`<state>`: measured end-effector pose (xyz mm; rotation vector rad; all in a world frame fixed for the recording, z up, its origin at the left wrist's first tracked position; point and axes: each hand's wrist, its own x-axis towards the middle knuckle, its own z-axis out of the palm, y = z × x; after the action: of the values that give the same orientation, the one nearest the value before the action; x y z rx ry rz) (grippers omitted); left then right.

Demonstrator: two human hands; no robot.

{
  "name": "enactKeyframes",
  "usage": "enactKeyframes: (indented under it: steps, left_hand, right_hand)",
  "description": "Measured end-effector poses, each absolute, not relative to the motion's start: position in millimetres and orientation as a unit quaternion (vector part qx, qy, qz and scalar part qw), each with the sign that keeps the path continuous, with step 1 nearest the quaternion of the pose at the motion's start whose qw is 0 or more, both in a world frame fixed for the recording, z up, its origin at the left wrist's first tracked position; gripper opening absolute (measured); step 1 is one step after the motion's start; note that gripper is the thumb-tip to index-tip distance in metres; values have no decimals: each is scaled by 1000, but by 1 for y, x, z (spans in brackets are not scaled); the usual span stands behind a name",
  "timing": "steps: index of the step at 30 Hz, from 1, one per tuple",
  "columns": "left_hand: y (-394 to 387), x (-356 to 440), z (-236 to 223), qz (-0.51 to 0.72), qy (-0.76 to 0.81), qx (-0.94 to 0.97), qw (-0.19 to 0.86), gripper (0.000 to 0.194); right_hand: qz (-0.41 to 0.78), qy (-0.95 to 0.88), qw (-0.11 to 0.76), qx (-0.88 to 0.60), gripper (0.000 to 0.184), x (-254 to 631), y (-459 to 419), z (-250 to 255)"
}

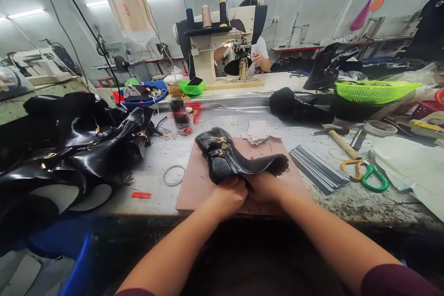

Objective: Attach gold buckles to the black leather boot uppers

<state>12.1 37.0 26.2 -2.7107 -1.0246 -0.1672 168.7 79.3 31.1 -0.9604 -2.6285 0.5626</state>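
A glossy black leather boot upper (pixel 225 162) with gold buckles and straps lies on its side over a pinkish-brown board (pixel 194 192). Its shaft points right and flares at the open top. My left hand (pixel 231 195) is closed in a fist on the upper's near edge, with the fingertips tucked out of sight. Right beside it, my right hand (pixel 267 187) grips the near edge of the shaft, its fingers mostly hidden by the leather. Torn pale paper (pixel 257 130) rests on the board's far edge.
Black boot uppers (pixel 100 143) are heaped at left, above a blue bin (pixel 78 259). Grey strips (pixel 319 169), green-and-orange-handled scissors (pixel 374 178) and a wooden-handled hammer (pixel 343 143) lie at right. Across the bench a person (pixel 260 55) works behind a sewing machine (pixel 204 51).
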Motion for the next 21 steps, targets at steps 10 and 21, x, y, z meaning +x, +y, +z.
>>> enactKeyframes:
  steps: [10, 21]
  left_hand:
    - [71, -7, 29, -89, -414, -900, 99, 27]
    - [103, -17, 25, -146, -417, -893, 85, 24]
  right_hand:
    - [278, -848, 217, -395, 58, 186, 107, 6]
    - [283, -844, 239, -387, 63, 180, 102, 3]
